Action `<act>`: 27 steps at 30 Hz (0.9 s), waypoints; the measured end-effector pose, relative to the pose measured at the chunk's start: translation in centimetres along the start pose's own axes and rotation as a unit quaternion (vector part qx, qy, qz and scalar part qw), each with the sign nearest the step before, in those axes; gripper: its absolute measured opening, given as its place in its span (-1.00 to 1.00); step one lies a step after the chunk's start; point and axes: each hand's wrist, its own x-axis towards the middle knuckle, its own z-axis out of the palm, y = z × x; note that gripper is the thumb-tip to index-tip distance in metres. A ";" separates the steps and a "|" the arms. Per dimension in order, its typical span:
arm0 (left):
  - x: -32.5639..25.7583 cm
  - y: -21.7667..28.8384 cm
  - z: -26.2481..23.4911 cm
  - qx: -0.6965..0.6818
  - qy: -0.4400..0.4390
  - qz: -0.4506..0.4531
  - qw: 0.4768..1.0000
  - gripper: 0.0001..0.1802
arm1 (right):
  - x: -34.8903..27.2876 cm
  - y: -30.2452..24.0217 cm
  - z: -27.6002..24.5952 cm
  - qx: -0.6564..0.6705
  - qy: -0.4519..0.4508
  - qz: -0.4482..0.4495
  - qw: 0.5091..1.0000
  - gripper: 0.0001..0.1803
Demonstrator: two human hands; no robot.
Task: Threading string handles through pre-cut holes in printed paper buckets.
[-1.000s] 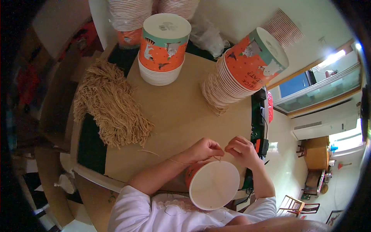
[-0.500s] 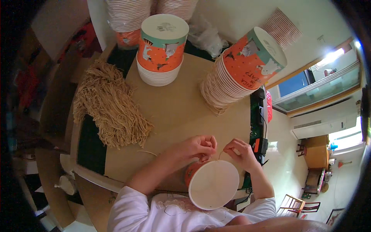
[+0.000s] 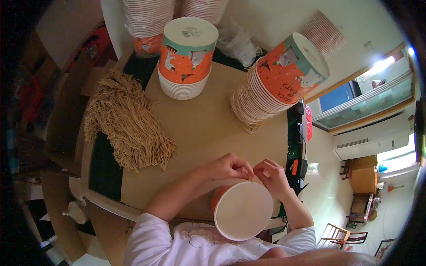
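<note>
An orange paper bucket (image 3: pixel 242 210) with a white inside lies tipped toward me at the table's near edge. My left hand (image 3: pixel 228 167) and my right hand (image 3: pixel 273 175) meet at its far rim. Both pinch a thin tan string (image 3: pixel 252 176) there, fingertips almost touching. The bucket rests between my forearms.
A heap of tan strings (image 3: pixel 126 122) lies on the left of the cardboard-covered table (image 3: pixel 208 119). Two stacks of orange buckets stand at the back (image 3: pixel 186 57) and lean at the right (image 3: pixel 277 82). More stacks (image 3: pixel 146 22) rise behind. A black device (image 3: pixel 299 166) sits at the right edge.
My two hands have drawn closer together over the bucket's rim, and the bucket has shifted slightly toward me.
</note>
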 end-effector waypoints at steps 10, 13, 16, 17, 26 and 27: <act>-0.7 -2.8 0.8 -0.083 0.090 0.044 0.992 -0.97 | 0.1 -0.2 0.0 -0.001 0.006 0.001 1.000 -0.95; -0.4 -2.4 1.2 0.050 0.122 0.058 0.990 -0.87 | 0.2 -0.4 -0.3 -0.001 0.002 0.010 1.000 -0.94; -0.2 -1.6 1.4 0.192 0.135 0.074 0.969 -0.84 | 0.2 -0.5 -0.5 -0.003 0.006 0.005 1.000 -0.95; -0.1 -1.1 1.4 0.278 0.147 0.069 0.947 -0.87 | 0.1 -0.5 -0.6 0.007 0.007 -0.001 1.000 -0.95; -0.4 -1.3 2.4 -0.115 0.113 -0.027 0.987 -0.87 | -0.7 -1.6 -0.5 0.018 -0.002 0.036 0.999 -0.94; -0.6 -1.3 2.5 -0.114 0.115 -0.028 0.986 -0.87 | -0.7 -1.7 -0.4 0.024 0.002 0.040 0.999 -0.93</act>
